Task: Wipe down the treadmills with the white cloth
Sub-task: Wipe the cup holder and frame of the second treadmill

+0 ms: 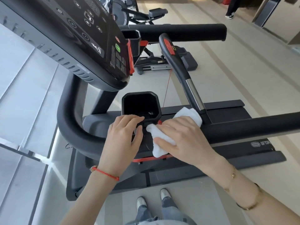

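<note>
white cloth (164, 144): soft, light, limp, bunched into a thick wad; likely to drag a little on the matte plastic rather than slip, with nothing fragile about it. best held as now, palm pressed flat over the middle with fingers spread to keep the folds from unrolling. lying on the treadmill (73, 114) ledge just right of the square cup holder (141, 103), pinned under the right hand (183, 140), whose grip sits flat and fairly wide, pressing on the cloth rather than pinching it. left hand (123, 138) resting on the cup holder's near rim, fingers curled loosely, holding nothing. counted: one cloth, two hands, one treadmill close by, two cup holders, one red safety cord (167, 88), other gym machines behind.
</note>
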The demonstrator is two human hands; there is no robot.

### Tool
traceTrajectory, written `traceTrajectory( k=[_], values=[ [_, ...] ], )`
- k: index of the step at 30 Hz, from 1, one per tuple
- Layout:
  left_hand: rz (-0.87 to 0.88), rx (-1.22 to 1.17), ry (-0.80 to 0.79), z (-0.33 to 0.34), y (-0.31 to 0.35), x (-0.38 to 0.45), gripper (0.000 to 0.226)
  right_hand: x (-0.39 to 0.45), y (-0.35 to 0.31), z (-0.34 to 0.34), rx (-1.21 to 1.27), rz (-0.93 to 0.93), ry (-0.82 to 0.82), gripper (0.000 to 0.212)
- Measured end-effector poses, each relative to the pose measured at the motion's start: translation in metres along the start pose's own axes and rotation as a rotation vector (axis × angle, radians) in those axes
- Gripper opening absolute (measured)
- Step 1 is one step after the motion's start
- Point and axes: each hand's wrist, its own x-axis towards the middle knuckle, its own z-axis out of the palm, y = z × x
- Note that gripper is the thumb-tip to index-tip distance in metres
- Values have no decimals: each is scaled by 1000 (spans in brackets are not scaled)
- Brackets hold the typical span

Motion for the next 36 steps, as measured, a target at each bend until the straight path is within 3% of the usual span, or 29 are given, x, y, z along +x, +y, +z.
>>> traceTrajectory(
  k=[3, 6, 9, 13, 36],
  values=[
    [1, 9, 10, 7, 5, -3, 26, -11, 23, -7, -100, 102, 95, 44],
    [14, 31, 41, 14, 12, -4, 24, -16, 28, -6, -121, 147, 151, 36],
    [47, 75, 57, 24, 26, -3, 22, -23, 24, 3, -51, 48, 196, 27],
    [72, 54, 49, 43, 53, 3, 20, -34, 51, 2, -17, -43, 239, 31],
    [-6, 97, 12, 225, 262, 64, 21, -171, 345, -91, -95, 66, 290, 33]
  ],
)
